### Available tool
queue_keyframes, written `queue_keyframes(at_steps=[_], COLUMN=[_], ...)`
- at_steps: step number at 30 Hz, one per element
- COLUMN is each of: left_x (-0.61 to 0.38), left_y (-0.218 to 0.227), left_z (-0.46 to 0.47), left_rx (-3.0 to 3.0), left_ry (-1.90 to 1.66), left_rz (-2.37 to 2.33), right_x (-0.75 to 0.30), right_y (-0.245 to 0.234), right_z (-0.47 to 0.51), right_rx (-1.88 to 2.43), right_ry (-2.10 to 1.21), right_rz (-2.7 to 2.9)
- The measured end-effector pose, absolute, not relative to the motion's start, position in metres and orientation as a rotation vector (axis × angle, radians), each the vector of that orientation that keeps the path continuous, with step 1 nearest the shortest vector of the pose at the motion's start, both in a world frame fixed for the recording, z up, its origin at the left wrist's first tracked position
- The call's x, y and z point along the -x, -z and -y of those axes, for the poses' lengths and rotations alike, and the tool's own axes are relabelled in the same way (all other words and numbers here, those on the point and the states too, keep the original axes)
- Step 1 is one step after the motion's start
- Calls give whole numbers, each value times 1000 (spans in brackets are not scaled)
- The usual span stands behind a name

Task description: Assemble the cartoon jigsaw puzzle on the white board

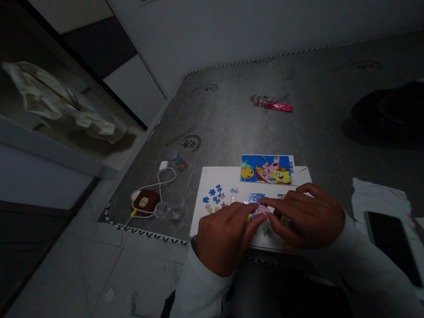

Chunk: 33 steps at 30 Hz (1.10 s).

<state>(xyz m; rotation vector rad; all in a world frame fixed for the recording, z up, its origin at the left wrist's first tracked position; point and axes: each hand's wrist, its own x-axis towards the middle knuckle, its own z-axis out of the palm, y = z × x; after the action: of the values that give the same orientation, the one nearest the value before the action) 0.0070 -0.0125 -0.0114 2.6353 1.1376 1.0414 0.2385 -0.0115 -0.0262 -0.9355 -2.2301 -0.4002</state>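
Note:
My left hand (225,234) and my right hand (304,215) meet over a white board (198,219), fingertips close together. Both sets of fingers are bent and pressed on joined jigsaw puzzle pieces (263,210), pink and blue, partly hidden under them. Loose jigsaw pieces (215,195), several blue and some pink or yellow, lie on the board to the left. A single loose piece (267,231) sits below my fingertips. Behind my hands, a blue picture card (266,168) with cartoon figures rests on the board's far side.
A clear cup (170,211), a brown box (146,202) with a white cable and a small jar (178,160) stand to the left. Farther back lies a red packet (274,106). On the right are a phone (393,245) on white paper and a dark object (399,115).

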Motion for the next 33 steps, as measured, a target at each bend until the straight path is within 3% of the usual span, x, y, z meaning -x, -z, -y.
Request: queue_keyframes(at_steps=[33], left_x=[6], left_y=[18], left_z=[10], left_rx=[-2791], left_ry=[-1005], left_rz=[-1117], right_x=[-226], right_y=[32], right_z=[14], right_rx=[1058], right_ry=[451], right_rz=[2179])
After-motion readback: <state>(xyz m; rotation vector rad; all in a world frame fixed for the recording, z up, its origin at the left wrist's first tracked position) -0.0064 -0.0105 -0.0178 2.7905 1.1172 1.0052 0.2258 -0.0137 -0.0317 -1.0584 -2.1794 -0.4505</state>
